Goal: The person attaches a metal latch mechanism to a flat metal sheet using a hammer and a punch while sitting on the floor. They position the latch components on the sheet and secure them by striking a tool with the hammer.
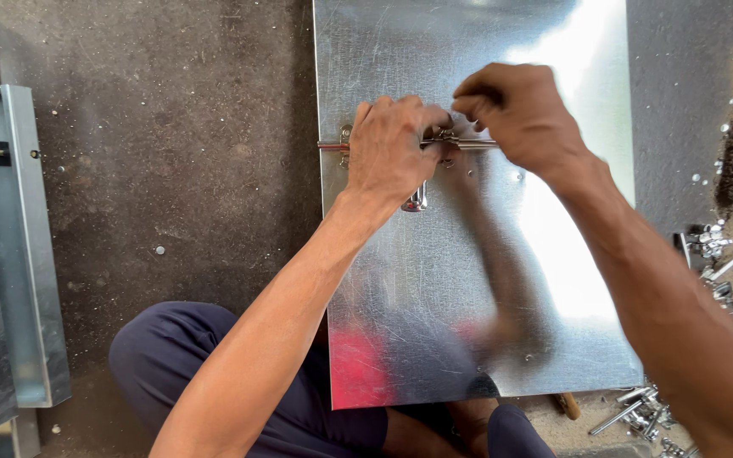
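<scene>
A shiny galvanised metal sheet [485,280] lies flat on the floor in front of me. A chrome sliding bolt latch [416,200] is mounted across its upper part, its rod sticking out past the sheet's left edge. My left hand [394,151] presses down on the latch and covers most of it. Just to the right, my right hand [519,114] has its fingers pinched on a small part at the latch's rod; what it pinches is hidden.
Folded metal channel pieces [10,254] lie at the left edge. Loose bolts, screws and latch parts [723,254] are scattered on the right, with more hardware [638,411] near the sheet's lower right corner. My knees in dark trousers [214,356] are at the bottom.
</scene>
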